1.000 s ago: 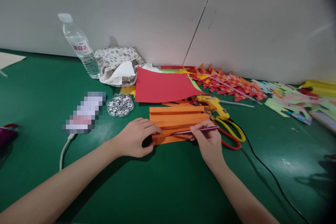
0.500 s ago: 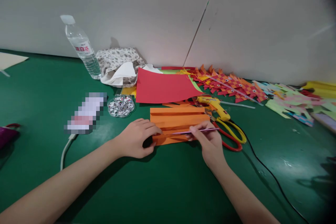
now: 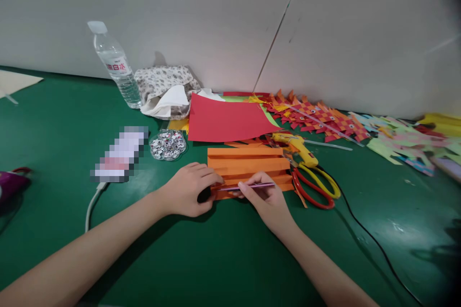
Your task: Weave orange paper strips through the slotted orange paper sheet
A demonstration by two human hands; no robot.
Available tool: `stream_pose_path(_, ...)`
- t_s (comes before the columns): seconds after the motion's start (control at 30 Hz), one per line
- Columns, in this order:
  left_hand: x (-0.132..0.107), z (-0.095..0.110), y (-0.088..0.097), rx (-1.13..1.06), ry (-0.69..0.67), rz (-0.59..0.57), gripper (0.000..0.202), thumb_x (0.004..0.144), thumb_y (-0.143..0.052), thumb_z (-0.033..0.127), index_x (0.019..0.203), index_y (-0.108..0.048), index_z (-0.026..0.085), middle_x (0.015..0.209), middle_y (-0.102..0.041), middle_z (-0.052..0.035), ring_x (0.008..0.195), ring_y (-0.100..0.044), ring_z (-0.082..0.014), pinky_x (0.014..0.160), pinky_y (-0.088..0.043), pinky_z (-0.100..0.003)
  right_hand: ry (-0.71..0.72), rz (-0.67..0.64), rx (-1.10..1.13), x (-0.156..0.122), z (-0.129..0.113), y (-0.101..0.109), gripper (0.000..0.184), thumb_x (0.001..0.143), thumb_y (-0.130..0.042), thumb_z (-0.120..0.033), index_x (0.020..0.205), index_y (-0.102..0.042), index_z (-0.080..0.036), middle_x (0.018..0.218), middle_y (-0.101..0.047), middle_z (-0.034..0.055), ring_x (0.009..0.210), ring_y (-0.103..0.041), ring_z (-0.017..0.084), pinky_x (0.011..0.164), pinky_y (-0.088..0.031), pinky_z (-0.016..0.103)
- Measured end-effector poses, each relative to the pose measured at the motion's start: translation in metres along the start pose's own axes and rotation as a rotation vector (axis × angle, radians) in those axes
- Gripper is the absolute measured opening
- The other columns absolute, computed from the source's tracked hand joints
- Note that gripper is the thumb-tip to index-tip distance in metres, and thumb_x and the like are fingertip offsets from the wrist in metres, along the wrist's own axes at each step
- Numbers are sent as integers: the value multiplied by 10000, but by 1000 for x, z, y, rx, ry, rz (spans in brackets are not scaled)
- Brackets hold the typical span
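A folded orange paper sheet (image 3: 248,165) lies on the green table (image 3: 223,254) in front of me. My left hand (image 3: 189,189) presses down on its left end with curled fingers. My right hand (image 3: 264,199) pinches a thin purple pencil (image 3: 248,186) that lies almost flat along the paper's near edge, its tip pointing left toward my left hand.
Red-and-yellow scissors (image 3: 315,184) and a yellow glue gun (image 3: 298,147) lie right of the orange paper, with a black cable (image 3: 374,244) running off. Behind are a red sheet (image 3: 226,120), googly eyes (image 3: 167,145), a water bottle (image 3: 115,64), a cloth bag (image 3: 163,88) and woven paper fish (image 3: 320,115).
My right hand has slid left along the orange paper with the pencil, closer to my left hand. The left hand has stayed in place.
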State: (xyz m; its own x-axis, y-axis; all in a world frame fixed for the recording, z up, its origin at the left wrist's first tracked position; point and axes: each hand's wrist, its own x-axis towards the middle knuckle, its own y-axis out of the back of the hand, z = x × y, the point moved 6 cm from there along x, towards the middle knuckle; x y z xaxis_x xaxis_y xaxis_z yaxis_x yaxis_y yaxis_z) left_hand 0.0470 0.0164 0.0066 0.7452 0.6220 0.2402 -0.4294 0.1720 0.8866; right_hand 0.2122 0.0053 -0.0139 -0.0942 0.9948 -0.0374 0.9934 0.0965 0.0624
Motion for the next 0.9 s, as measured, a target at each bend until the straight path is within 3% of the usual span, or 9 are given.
stream_pose_path(0.47, 1, 1, 3, 14, 6, 10, 284, 719, -518, 196, 1000, -552, 185, 904, -639, -37, 817, -577, -196, 738, -408, -328, 61, 39, -120, -1, -3, 4, 239, 800, -660, -377, 719, -504, -215, 633, -651, -3, 583, -648, 155, 575, -511, 265)
stream_pose_path(0.9, 1, 1, 3, 11, 8, 16, 288, 716, -527, 192, 1003, -547, 191, 904, -642, -41, 808, -578, -202, 739, -405, -329, 46, 81, -55, -2, -1, 8, 266, 798, -667, -390, 710, -483, -219, 595, -638, -9, 569, -652, 155, 556, -509, 257)
